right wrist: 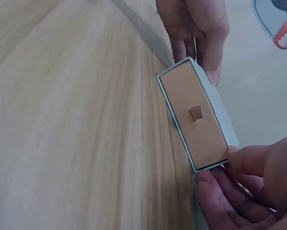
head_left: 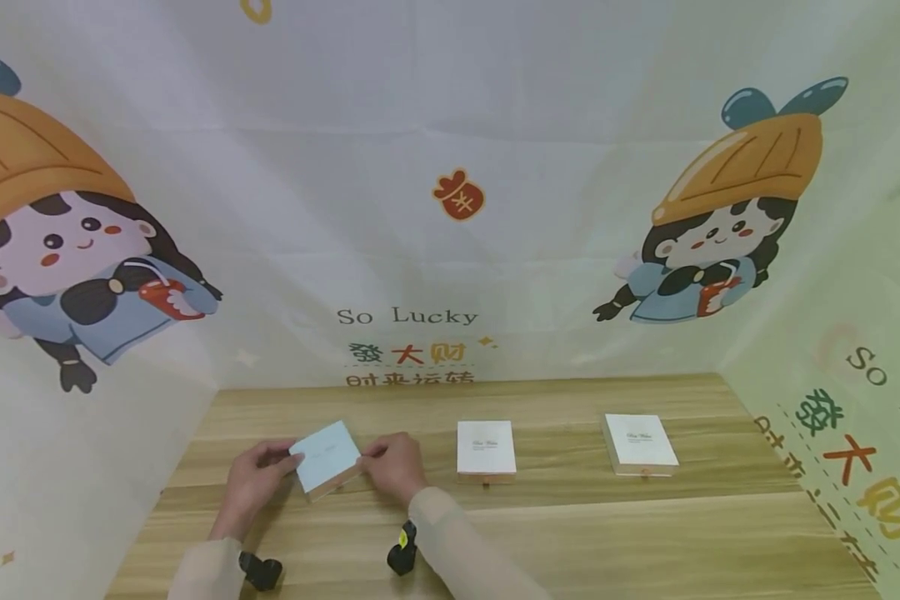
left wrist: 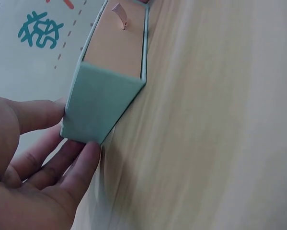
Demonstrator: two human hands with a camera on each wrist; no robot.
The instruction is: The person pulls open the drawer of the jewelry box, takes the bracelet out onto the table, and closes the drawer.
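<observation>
A pale blue drawer box (head_left: 324, 457) is turned at a slant on the left part of the wooden table. My left hand (head_left: 252, 482) grips its left end, thumb at the top edge and fingers along the end wall (left wrist: 97, 103). At the opposite end, my right hand (head_left: 396, 465) pinches the box near its front corner between thumb and fingers. The right wrist view shows the tan drawer front (right wrist: 193, 124) pushed in within the pale sleeve, with a small brown pull tab (right wrist: 196, 113) at its middle.
Two similar white boxes stand to the right on the wooden table (head_left: 570, 542): a middle box (head_left: 485, 446) and a right box (head_left: 641, 442), both with small printed lettering on top. Behind them hangs a printed cloth backdrop (head_left: 540, 325), which also runs along both sides.
</observation>
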